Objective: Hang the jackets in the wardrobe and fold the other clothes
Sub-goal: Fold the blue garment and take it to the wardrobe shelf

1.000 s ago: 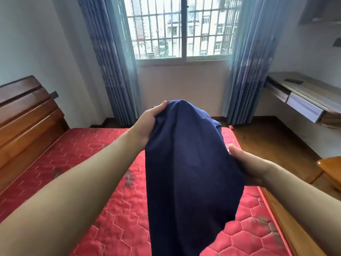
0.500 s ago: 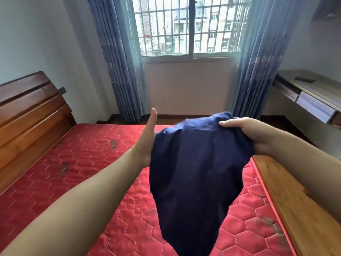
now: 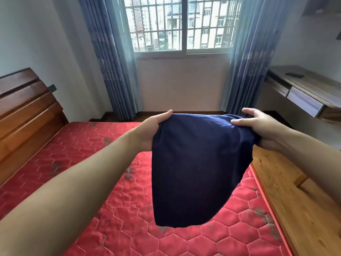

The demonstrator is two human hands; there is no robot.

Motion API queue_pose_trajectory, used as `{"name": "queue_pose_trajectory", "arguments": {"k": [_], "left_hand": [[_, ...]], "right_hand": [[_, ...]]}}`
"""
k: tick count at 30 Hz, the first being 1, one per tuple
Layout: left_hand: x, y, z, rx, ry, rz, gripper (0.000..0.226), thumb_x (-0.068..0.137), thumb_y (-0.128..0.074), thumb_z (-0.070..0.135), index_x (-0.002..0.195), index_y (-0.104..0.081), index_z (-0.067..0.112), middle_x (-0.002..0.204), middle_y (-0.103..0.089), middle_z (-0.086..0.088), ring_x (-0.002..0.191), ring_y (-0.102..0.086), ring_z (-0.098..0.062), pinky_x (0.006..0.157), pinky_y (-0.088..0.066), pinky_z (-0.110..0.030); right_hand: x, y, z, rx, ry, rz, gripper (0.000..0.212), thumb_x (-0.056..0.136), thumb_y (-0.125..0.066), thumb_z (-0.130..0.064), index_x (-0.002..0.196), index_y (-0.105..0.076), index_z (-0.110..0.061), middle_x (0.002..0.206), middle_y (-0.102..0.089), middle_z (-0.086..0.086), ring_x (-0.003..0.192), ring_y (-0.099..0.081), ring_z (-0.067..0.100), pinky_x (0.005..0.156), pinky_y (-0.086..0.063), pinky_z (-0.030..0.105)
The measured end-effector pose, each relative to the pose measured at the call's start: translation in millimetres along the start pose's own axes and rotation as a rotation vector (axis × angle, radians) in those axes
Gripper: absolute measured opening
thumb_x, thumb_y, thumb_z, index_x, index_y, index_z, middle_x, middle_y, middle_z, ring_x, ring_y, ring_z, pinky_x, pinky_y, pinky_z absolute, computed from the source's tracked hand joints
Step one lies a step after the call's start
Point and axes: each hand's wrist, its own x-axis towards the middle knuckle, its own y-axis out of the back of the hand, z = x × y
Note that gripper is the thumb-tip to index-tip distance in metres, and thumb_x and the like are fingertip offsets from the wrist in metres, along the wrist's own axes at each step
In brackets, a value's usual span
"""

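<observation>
Risk assessment, nearest zone first:

- Lower hem of the navy garment (image 3: 191,174): hangs free above the red mattress (image 3: 92,182), not touching it. Likely to crumple unevenly if lowered before being spread flat; a crooked first fold would follow.
- Body of cloth: drapes as one rounded, doubled mass. Probably twisted or folded onto itself, so sleeves or legs cannot be told apart. Garment type not determinable; misjudging it as a jacket or as a folding item would send it to the wrong place.
- Left hand (image 3: 153,130): grip closed on the upper left edge, thumb on top, fingers hidden under the cloth. Slippage possible if only a thin bunch of fabric is caught.
- Right hand (image 3: 262,130): grip closed on a bunch at the upper right edge, thumb pressing on top, two fingers raised clear. Looser hold judged here; a drop toward the wooden bed frame (image 3: 295,200) or the floor beyond is the main hazard.

Appearance of the garment: dark navy, plain, matte, soft and thin-looking, no print, buttons or zip visible. Held in the air between both hands, over the right half of the bed.

Beyond: curtains (image 3: 110,71) and barred window (image 3: 184,24), well apart from the work.
</observation>
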Motion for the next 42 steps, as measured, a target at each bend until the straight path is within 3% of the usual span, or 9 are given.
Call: {"name": "queue_pose_trajectory", "arguments": {"k": [5, 10, 17, 21, 27, 31, 34, 38, 42], "left_hand": [[-1, 0, 4, 0.01, -0.002, 0.05, 0.044, 0.096, -0.05, 0.045, 0.089, -0.076, 0.01, 0.091, -0.074, -0.006, 0.083, -0.07, -0.018, 0.085, -0.051, -0.031], [-2, -5, 11, 0.043, -0.055, 0.148, 0.034, 0.095, -0.056, 0.043, 0.095, -0.071, 0.012, 0.092, -0.074, -0.004, 0.085, -0.07, -0.017, 0.088, -0.051, -0.03], [-12, 0, 25, 0.096, -0.122, 0.033, 0.016, 0.092, -0.061, 0.021, 0.097, -0.072, 0.011, 0.097, -0.074, -0.006, 0.091, -0.07, -0.018, 0.084, -0.053, -0.031], [-11, 11, 24, 0.319, -0.106, 0.008, 0.04, 0.079, -0.065, -0.007, 0.113, -0.067, 0.013, 0.103, -0.073, -0.008, 0.094, -0.069, -0.023, 0.089, -0.055, -0.037], [-1, 5, 21, 0.244, -0.137, 0.232, 0.032, 0.082, -0.066, -0.004, 0.107, -0.069, 0.015, 0.094, -0.073, -0.004, 0.081, -0.069, -0.017, 0.068, -0.056, -0.026], [3, -2, 16, 0.092, -0.143, 0.272, 0.032, 0.084, -0.063, -0.004, 0.116, -0.065, 0.001, 0.109, -0.07, -0.016, 0.094, -0.068, -0.028, 0.093, -0.054, -0.039], [7, -8, 12, 0.094, -0.153, 0.397, 0.035, 0.079, -0.069, -0.002, 0.113, -0.067, 0.0, 0.113, -0.07, -0.018, 0.101, -0.068, -0.03, 0.096, -0.053, -0.043], [15, -12, 5, 0.064, -0.289, 0.413, 0.078, 0.075, -0.074, -0.002, 0.143, -0.042, 0.019, 0.119, -0.063, -0.009, 0.105, -0.066, -0.025, 0.097, -0.052, -0.042], [14, -19, 6, 0.055, -0.371, 0.256, 0.035, 0.083, -0.069, -0.002, 0.112, -0.07, 0.018, 0.092, -0.071, -0.007, 0.084, -0.066, -0.019, 0.085, -0.055, -0.031]], "right_hand": [[-2, -2, -4, -0.004, 0.198, 0.125, 0.075, 0.081, -0.072, 0.002, 0.143, -0.04, -0.025, 0.109, -0.064, 0.009, 0.092, -0.066, 0.018, 0.073, -0.056, 0.026], [-1, -4, -14, 0.005, 0.307, 0.127, 0.031, 0.084, -0.069, 0.002, 0.114, -0.067, -0.004, 0.108, -0.071, 0.012, 0.078, -0.068, 0.005, 0.079, -0.056, 0.016], [-6, 4, -32, -0.058, 0.223, -0.154, 0.025, 0.08, -0.064, 0.008, 0.1, -0.069, -0.006, 0.087, -0.069, 0.006, 0.067, -0.066, 0.009, 0.061, -0.056, 0.017], [0, 10, -32, -0.21, 0.05, -0.132, 0.031, 0.08, -0.06, 0.013, 0.1, -0.071, -0.009, 0.088, -0.071, 0.007, 0.072, -0.067, 0.014, 0.055, -0.055, 0.017], [9, 5, -26, -0.176, 0.069, 0.018, 0.029, 0.082, -0.062, 0.011, 0.101, -0.071, -0.009, 0.093, -0.07, 0.001, 0.079, -0.065, 0.011, 0.071, -0.055, 0.021], [14, 10, -28, -0.166, 0.003, 0.067, 0.03, 0.082, -0.062, 0.01, 0.089, -0.072, -0.016, 0.101, -0.071, 0.003, 0.089, -0.067, 0.015, 0.08, -0.052, 0.031], [14, 10, -26, -0.184, 0.023, 0.101, 0.03, 0.081, -0.062, 0.011, 0.088, -0.072, -0.016, 0.105, -0.07, 0.006, 0.092, -0.067, 0.018, 0.082, -0.051, 0.031], [11, 7, -14, -0.225, 0.152, 0.196, 0.035, 0.08, -0.06, 0.015, 0.103, -0.067, -0.01, 0.107, -0.068, 0.015, 0.084, -0.064, 0.017, 0.078, -0.051, 0.025], [2, 5, -11, -0.353, 0.367, 0.116, 0.028, 0.085, -0.057, 0.01, 0.098, -0.069, -0.013, 0.099, -0.071, 0.011, 0.071, -0.065, 0.001, 0.071, -0.052, 0.012]]}}
